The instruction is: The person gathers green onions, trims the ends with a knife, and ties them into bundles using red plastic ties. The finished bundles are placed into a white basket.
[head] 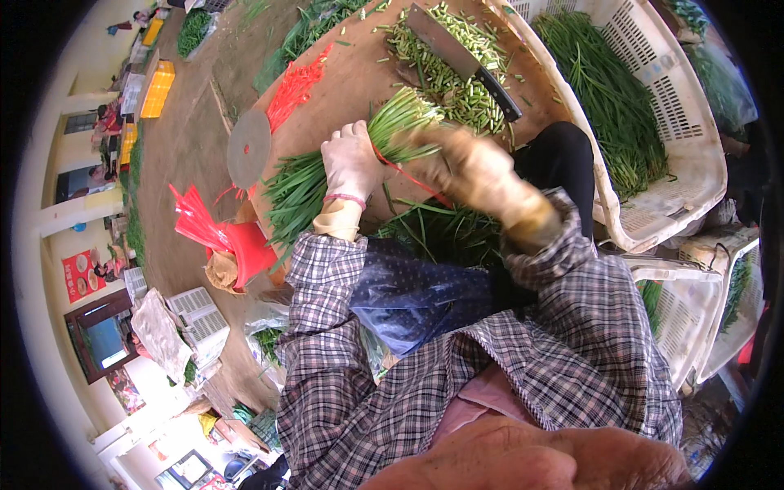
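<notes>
My left hand (352, 160), in a pale glove with a pink band at the wrist, is closed around a bunch of green garlic chives (398, 119). Their pale cut ends point up and right, and the leaves hang down left. Round the bunch runs a red plastic tie (407, 174), its free end trailing below my right hand. Blurred by motion, my right hand (468, 165) wears a stained glove and is beside the stems; whether it grips anything is unclear. Above it, a cleaver (456, 52) with a black handle lies on a heap of cut stem ends (450, 98).
A white plastic crate (692, 135) of greens stands at the right, with more crates below. Red plastic strips (294, 92) lie by a grey disc (249, 149) on the round board's (343, 73) left side. Beyond is a red container (248, 251) with strips. Loose leaves (441, 233) lie before me.
</notes>
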Demonstrator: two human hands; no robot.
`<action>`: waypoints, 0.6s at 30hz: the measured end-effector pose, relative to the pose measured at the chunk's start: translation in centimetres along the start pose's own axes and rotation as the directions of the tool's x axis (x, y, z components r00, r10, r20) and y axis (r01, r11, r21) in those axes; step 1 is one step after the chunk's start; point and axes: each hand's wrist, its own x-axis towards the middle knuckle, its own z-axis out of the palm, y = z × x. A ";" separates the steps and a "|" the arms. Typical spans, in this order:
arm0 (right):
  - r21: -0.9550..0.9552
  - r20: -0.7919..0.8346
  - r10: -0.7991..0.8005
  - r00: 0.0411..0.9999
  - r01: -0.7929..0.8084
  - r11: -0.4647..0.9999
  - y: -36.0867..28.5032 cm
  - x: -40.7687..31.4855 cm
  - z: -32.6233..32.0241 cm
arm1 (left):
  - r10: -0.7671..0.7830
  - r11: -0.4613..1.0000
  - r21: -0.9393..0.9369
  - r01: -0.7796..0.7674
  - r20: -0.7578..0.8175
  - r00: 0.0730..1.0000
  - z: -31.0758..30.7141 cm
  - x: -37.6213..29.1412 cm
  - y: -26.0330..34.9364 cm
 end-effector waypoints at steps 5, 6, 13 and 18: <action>-0.937 -0.144 0.313 0.939 -0.231 0.263 6.1 4.9 -6.5 | 0.001 0.999 0.045 0.000 -0.016 1.000 -2.7 1.5 -0.9; -0.922 -0.131 0.320 0.938 -0.234 0.309 7.2 5.6 -6.7 | -0.018 1.000 0.023 0.019 -0.049 0.999 -3.5 2.1 -1.0; -0.721 -0.179 0.280 0.943 -0.320 0.615 9.2 7.9 -6.5 | -0.072 0.996 0.058 0.071 0.016 0.997 -4.2 6.6 3.3; -0.583 -0.346 0.074 0.936 -0.276 0.764 6.3 5.0 -7.5 | 0.193 0.981 -0.008 -0.195 0.186 0.963 -4.8 6.9 0.2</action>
